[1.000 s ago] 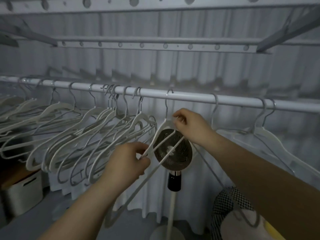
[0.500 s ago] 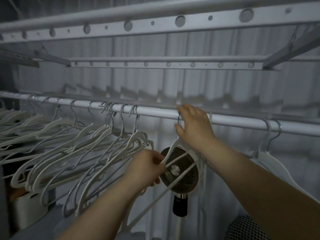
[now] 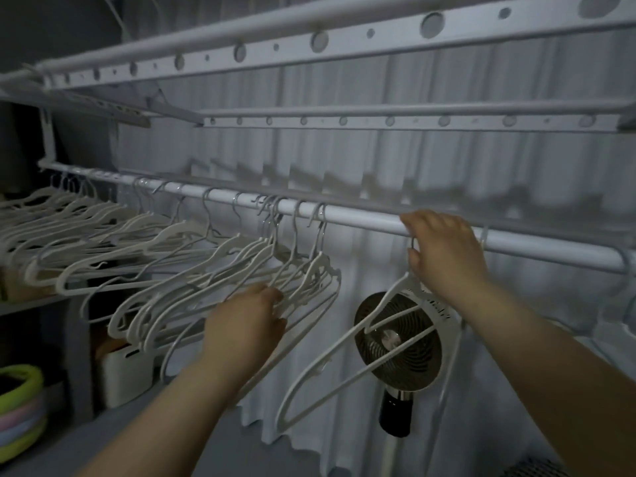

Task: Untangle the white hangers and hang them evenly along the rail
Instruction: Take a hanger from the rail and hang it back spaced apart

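Our right grip pinches the single hanger by its hook on the rail. Tangled bunch lies left of it — left grip is nearer, fingers buried, clench unclear.
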`<state>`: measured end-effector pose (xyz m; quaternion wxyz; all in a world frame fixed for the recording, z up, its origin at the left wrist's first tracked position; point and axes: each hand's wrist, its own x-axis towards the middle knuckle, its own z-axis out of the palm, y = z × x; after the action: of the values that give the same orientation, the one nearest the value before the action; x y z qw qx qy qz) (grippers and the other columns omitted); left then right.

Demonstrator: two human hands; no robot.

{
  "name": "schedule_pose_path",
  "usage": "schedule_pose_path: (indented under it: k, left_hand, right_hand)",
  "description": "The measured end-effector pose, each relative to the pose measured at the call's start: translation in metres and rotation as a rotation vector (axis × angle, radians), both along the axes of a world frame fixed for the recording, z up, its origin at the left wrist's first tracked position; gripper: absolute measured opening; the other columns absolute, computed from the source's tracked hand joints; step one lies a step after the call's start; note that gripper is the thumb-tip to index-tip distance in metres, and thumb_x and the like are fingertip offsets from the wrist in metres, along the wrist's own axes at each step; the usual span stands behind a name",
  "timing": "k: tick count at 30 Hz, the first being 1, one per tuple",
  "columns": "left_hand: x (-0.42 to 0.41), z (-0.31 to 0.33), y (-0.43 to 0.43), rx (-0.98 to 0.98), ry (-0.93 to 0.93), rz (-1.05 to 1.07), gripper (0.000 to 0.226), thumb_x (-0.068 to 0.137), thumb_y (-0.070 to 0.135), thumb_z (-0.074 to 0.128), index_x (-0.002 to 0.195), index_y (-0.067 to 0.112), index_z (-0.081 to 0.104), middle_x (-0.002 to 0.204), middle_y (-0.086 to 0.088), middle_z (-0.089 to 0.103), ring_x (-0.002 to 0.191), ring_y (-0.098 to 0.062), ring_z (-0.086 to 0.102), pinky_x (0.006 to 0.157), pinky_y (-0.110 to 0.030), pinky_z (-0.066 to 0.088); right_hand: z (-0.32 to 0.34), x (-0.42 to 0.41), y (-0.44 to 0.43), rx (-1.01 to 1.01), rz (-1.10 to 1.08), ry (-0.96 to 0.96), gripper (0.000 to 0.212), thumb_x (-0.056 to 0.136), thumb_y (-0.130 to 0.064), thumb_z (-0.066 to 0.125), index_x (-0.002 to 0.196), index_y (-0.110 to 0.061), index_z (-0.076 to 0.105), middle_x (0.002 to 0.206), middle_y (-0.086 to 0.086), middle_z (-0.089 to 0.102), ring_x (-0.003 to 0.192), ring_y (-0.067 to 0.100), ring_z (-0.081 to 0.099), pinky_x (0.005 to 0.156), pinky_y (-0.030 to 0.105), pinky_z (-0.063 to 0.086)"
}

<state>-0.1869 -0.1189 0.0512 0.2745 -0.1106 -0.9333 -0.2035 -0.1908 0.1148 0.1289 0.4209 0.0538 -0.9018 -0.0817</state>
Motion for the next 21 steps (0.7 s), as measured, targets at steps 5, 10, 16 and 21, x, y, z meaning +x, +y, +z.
schedule_pose_path:
  k: [5,10,16,21]
  left_hand:
    - [-0.009,-0.01,-0.007,-0.084,-0.026,0.071,0.022,0.087,0.023,0.047,0.106,0.019,0.057,0.112,-0.002,0.062,0.101,-0.022,0.057,0.069,-0.026,0.038]
    - [-0.009,-0.011,-0.015,-0.079,0.075,0.082,0.026,0.09,0.027,0.045,0.085,0.009,0.063,0.091,-0.01,0.068,0.088,-0.028,0.059,0.061,-0.027,0.033]
    - [-0.002,0.001,-0.019,-0.088,0.23,0.028,0.022,0.075,0.015,0.059,0.068,-0.001,0.072,0.076,-0.019,0.069,0.073,-0.039,0.06,0.067,-0.041,0.048]
    - [0.0,0.007,-0.007,-0.093,0.302,-0.008,0.023,0.083,0.019,0.056,0.075,0.003,0.07,0.077,-0.016,0.07,0.081,-0.037,0.06,0.068,-0.037,0.042]
  right_hand:
    - [0.006,0.007,0.007,-0.033,0.033,-0.043,0.043,0.083,-0.008,0.055,0.127,-0.009,0.05,0.128,0.012,0.053,0.116,0.03,0.047,0.095,0.028,0.02]
    - [0.008,0.014,0.009,-0.064,0.021,-0.051,0.044,0.086,-0.016,0.056,0.129,-0.011,0.048,0.13,0.009,0.053,0.118,0.029,0.046,0.096,0.03,0.023]
    - [0.009,0.019,0.013,-0.075,0.004,-0.067,0.043,0.086,-0.014,0.054,0.129,-0.011,0.048,0.131,0.008,0.052,0.118,0.028,0.046,0.098,0.031,0.026]
    - [0.01,0.024,0.018,-0.091,-0.015,-0.068,0.044,0.086,-0.013,0.054,0.129,-0.011,0.047,0.13,0.01,0.052,0.117,0.029,0.046,0.095,0.03,0.025]
